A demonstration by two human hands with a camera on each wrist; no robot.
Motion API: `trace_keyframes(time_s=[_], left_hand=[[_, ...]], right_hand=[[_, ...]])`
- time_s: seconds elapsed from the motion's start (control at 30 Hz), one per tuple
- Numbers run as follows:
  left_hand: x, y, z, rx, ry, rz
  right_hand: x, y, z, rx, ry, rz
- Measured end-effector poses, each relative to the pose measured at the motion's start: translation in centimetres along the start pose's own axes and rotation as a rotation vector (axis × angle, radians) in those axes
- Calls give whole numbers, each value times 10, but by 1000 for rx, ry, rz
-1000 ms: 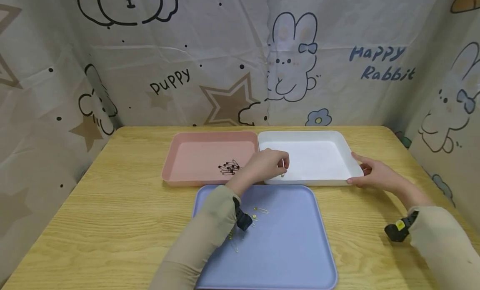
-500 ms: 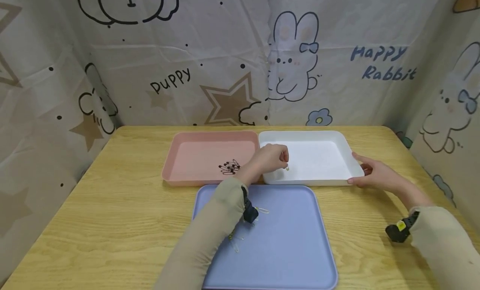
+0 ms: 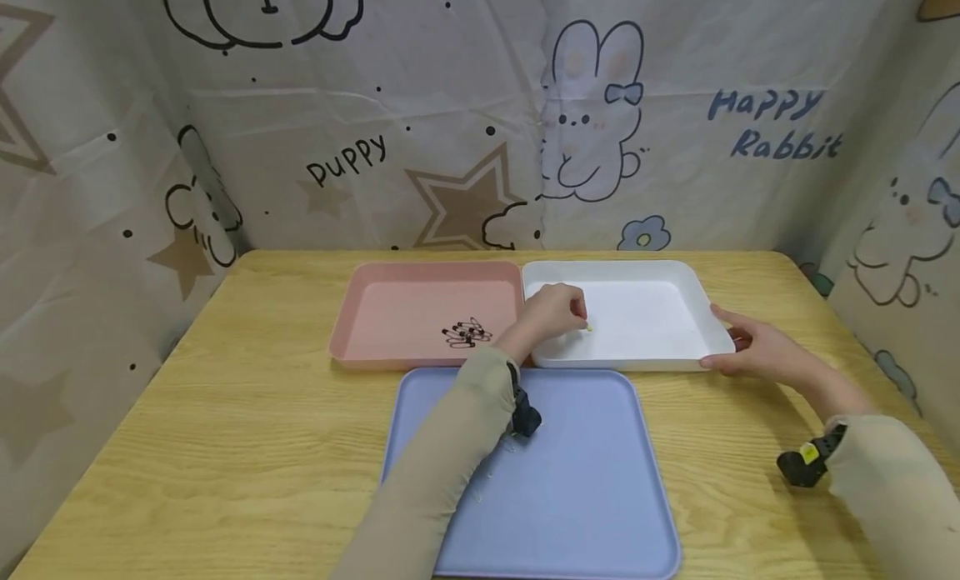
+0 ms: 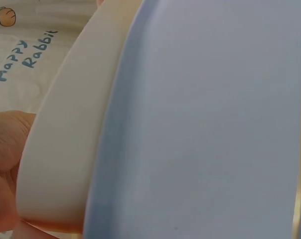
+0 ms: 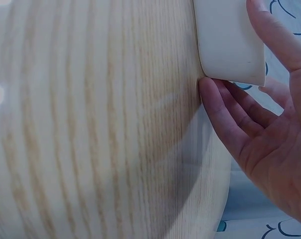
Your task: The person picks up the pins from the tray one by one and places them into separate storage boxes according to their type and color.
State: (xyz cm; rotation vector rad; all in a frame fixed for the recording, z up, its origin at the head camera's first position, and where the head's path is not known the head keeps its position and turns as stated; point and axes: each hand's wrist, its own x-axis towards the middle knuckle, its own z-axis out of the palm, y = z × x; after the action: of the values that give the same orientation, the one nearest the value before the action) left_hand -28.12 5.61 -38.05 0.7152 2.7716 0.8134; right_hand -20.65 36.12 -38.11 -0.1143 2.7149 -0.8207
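Note:
My left hand [image 3: 579, 317] reaches over the near left part of the white tray [image 3: 697, 292] and pinches a small gold safety pin [image 3: 588, 327] at its fingertips, low over the tray floor. My right hand [image 3: 729, 340] rests against the tray's near right corner, thumb along the side rim and straight fingers [image 5: 225, 112] on the front wall [image 5: 230, 40]. The blue tray [image 3: 585, 497] lies in front, with a few gold pins [image 3: 491, 470] half hidden by my left forearm. In the left wrist view there are the blue tray [image 4: 205, 119] and the white tray's wall [image 4: 71, 129].
A pink tray [image 3: 390, 305] sits left of the white one and touches it, with a small heap of black safety pins [image 3: 467, 334] inside. All trays lie on a wooden table [image 3: 225, 447]. Printed cloth walls close off the back and sides.
My left hand has carried the gold pin from the white tray's near edge farther in and to the right. The right hand has stayed at the corner.

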Motion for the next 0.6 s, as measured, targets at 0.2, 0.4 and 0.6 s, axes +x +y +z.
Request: trace_keyframes(time_s=[0.2, 0.4, 0.6], left_hand=[[4, 0, 3, -12, 40, -67], [11, -2, 6, 45, 55, -121], [13, -3, 10, 119, 76, -148]], right_hand=[[-1, 1, 0, -8, 2, 4], [0, 3, 1, -16, 0, 10], [1, 2, 2, -16, 3, 13]])
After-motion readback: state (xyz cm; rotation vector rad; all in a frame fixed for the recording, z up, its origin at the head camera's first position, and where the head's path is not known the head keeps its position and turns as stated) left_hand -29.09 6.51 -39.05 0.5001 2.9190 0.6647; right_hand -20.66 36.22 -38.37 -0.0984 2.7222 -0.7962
